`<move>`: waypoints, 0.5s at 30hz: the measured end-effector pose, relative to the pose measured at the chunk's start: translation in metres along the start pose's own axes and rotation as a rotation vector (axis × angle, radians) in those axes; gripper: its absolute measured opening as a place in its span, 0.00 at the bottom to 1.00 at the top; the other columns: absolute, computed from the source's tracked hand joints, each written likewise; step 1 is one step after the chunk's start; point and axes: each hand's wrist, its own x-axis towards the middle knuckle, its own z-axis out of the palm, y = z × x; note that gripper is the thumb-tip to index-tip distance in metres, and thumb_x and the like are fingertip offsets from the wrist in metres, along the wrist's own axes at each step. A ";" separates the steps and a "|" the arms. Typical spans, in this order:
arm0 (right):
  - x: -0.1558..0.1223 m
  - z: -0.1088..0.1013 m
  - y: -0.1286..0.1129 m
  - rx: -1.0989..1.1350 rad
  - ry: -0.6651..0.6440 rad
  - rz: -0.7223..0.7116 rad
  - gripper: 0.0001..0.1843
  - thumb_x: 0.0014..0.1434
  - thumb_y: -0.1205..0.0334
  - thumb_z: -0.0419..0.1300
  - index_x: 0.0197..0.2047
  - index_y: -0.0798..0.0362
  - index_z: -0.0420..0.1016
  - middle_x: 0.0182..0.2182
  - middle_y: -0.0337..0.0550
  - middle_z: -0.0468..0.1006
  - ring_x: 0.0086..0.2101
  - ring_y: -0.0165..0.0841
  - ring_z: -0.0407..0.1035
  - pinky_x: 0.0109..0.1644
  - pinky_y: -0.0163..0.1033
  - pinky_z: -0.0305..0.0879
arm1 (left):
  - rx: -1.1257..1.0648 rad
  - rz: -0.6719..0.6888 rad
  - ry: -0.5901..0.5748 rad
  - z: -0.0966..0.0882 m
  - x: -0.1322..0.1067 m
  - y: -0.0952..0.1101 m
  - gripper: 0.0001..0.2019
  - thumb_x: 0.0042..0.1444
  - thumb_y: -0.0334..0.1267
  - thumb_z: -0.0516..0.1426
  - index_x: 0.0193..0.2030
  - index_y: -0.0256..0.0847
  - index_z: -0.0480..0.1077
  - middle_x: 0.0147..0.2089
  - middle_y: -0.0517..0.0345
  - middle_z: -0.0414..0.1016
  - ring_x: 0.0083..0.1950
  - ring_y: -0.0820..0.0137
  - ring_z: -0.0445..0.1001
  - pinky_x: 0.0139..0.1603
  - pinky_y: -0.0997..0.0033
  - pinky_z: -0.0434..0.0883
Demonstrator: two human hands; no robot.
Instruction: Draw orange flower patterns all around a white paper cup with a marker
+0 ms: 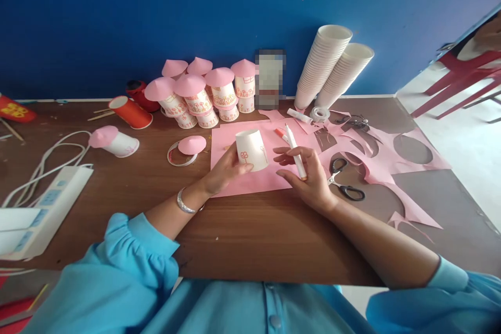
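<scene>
My left hand (224, 171) grips an upturned white paper cup (252, 149) with small red flower drawings on its side. The cup stands on a pink paper sheet (250, 180) in the middle of the brown table. My right hand (307, 175) holds a white marker pen (294, 152) between its fingers, just to the right of the cup and apart from it. A red pen cap (280, 134) lies on the pink sheet behind the marker. A silver bangle circles my left wrist.
Decorated cups with pink cone lids (203, 91) cluster by the blue wall. Two leaning stacks of white cups (332, 65) stand at the right. Scissors (344, 180), pink offcuts (395, 167), a tape roll (320, 114) and a glue stick (299, 116) lie right. A power strip (43, 209) sits left.
</scene>
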 end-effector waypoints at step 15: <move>0.004 -0.019 -0.046 -0.161 -0.051 -0.268 0.12 0.70 0.67 0.59 0.52 0.43 0.77 0.35 0.40 0.85 0.31 0.34 0.80 0.37 0.43 0.78 | -0.157 -0.138 0.002 0.009 -0.001 0.010 0.37 0.45 0.55 0.74 0.55 0.43 0.64 0.48 0.53 0.74 0.49 0.59 0.75 0.50 0.57 0.74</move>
